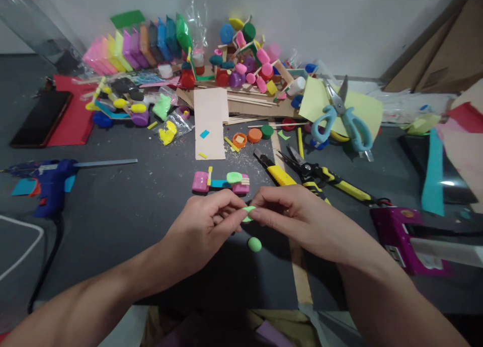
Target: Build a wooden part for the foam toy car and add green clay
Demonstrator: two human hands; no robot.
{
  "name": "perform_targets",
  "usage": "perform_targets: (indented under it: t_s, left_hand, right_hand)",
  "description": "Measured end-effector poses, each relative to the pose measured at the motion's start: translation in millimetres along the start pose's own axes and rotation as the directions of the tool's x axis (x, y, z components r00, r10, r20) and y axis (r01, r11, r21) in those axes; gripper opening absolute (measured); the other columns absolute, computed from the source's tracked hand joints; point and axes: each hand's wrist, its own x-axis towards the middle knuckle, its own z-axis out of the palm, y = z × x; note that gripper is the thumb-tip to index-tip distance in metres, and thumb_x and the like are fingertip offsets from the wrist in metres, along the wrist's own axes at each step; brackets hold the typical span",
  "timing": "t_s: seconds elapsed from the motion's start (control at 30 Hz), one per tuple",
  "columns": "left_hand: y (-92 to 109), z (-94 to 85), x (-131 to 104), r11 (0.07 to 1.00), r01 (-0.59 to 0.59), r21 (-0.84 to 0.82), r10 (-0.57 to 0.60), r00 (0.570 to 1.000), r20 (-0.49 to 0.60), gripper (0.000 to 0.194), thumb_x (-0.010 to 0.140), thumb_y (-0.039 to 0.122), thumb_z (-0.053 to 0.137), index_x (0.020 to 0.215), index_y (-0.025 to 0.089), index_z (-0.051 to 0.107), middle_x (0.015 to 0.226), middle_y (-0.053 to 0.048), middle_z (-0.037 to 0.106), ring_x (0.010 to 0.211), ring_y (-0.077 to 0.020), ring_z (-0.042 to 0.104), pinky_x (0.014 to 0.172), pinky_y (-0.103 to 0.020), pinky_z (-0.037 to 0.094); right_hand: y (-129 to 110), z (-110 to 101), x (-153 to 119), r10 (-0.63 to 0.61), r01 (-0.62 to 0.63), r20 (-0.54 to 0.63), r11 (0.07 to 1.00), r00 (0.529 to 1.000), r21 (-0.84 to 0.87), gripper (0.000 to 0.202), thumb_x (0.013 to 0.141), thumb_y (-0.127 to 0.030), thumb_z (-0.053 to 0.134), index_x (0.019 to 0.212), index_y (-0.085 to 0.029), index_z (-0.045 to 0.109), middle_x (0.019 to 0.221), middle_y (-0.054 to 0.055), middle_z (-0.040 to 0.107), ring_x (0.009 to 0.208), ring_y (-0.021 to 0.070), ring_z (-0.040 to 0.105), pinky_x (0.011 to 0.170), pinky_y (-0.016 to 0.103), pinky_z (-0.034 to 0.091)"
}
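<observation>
Between my two hands a small piece of light green clay (248, 214) is pinched, thumbs and fingertips on both sides of it. My left hand (215, 219) and my right hand (289, 216) are both closed on this piece. Just below them a light green clay ball (254, 244) lies on the dark table. Beyond my fingers stands a small model car (221, 183) with pink-purple wheels, a blue base, a yellow upright and a flattened green clay piece (234, 177) on top.
A utility knife (281, 173) and pliers (311, 171) lie beyond my right hand. Blue-handled scissors (341, 110) rest on yellow paper. A blue glue gun (56, 183) is at left, a purple tool (403, 241) at right. Clay packs (143, 45) and several models line the wall.
</observation>
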Motion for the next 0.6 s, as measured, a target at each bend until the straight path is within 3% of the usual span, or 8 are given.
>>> perform_targets:
  t_s: [0.2, 0.6]
  left_hand:
    - [-2.4, 3.5, 0.2, 0.976, 0.124, -0.180, -0.124, 0.992, 0.012, 0.012, 0.092, 0.032, 0.064, 0.091, 0.020, 0.067, 0.074, 0.004, 0.067, 0.070, -0.0078, 0.067, 0.066, -0.016, 0.054]
    - [-3.1, 3.3, 1.1, 0.982, 0.057, -0.180, -0.056, 0.998, 0.010, 0.009, 0.091, 0.027, 0.064, 0.089, 0.020, 0.069, 0.076, 0.005, 0.068, 0.068, -0.0061, 0.067, 0.064, -0.014, 0.054]
  right_hand:
    - [0.4, -0.7, 0.1, 0.010, -0.010, 0.022, 1.000, 1.000, 0.013, 0.029, 0.093, -0.041, 0.062, 0.077, -0.018, 0.067, 0.065, -0.005, 0.058, 0.060, 0.0100, 0.048, 0.055, 0.023, 0.034]
    - [0.7, 0.9, 0.2, 0.015, -0.016, 0.011, 0.998, 1.000, 0.055, 0.028, 0.092, -0.036, 0.062, 0.071, -0.018, 0.062, 0.061, -0.007, 0.050, 0.058, 0.0088, 0.042, 0.052, 0.022, 0.030]
